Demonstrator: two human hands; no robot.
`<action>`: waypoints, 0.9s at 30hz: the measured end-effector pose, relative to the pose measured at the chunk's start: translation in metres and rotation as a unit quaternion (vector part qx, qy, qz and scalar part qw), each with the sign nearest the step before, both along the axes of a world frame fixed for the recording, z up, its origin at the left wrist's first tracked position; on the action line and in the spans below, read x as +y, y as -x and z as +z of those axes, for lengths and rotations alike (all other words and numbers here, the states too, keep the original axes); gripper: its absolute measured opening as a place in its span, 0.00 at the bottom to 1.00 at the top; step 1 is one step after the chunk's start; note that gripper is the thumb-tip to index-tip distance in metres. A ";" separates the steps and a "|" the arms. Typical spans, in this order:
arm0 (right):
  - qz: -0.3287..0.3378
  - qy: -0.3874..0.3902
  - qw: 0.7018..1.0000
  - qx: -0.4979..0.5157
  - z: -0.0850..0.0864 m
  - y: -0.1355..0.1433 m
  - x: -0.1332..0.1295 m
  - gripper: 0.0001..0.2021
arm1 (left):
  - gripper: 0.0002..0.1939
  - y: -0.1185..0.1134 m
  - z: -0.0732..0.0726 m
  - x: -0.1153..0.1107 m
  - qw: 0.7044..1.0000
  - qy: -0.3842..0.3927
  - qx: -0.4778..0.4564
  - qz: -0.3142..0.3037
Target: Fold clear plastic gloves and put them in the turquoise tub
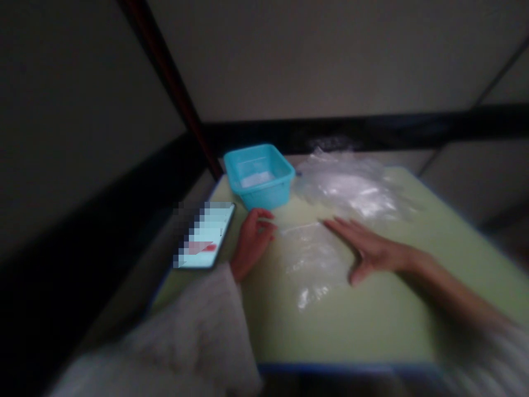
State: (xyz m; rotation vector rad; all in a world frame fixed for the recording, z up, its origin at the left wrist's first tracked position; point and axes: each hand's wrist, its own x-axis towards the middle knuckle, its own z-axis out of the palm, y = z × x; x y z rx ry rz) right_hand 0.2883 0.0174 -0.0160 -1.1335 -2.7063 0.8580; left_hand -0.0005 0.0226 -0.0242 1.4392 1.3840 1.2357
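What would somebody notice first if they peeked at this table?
Probably the bright turquoise tub at the back of the pale green table, with something white inside. Next, the two hands: the right hand lies flat on a clear plastic bag, the left hand at its edge, beside a lit phone.

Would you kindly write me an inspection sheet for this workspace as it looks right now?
Surface: pale green table with a blue edge, dimly lit.
Job's things: clear plastic bag lying flat between the hands.
Clutter: turquoise tub at the back; heap of clear plastic bags right of it; phone, screen lit, at the left edge.
Hands: left hand at the bag's left edge, fingers curled; right hand flat, palm down on the bag.
Cables: nothing seen.
Surroundings: plain walls, dark rails; picture blurred.
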 end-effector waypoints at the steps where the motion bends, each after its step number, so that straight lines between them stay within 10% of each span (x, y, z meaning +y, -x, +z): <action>1: 0.001 0.001 1.000 0.002 0.000 0.000 0.000 0.59 | 0.09 0.000 0.000 0.000 1.000 0.001 0.000 -0.003; 8: -0.012 -0.011 0.997 0.072 0.004 -0.005 -0.006 0.53 | 0.06 -0.003 0.007 -0.004 0.997 0.024 -0.046 -0.055; 16: -0.047 0.084 0.941 0.325 0.006 0.030 -0.028 0.18 | 0.12 -0.021 0.015 -0.028 0.940 0.091 -0.037 -0.327; 27: -0.072 0.158 0.916 0.361 -0.001 0.036 -0.022 0.12 | 0.12 -0.007 -0.002 -0.019 0.921 0.209 -0.096 -0.315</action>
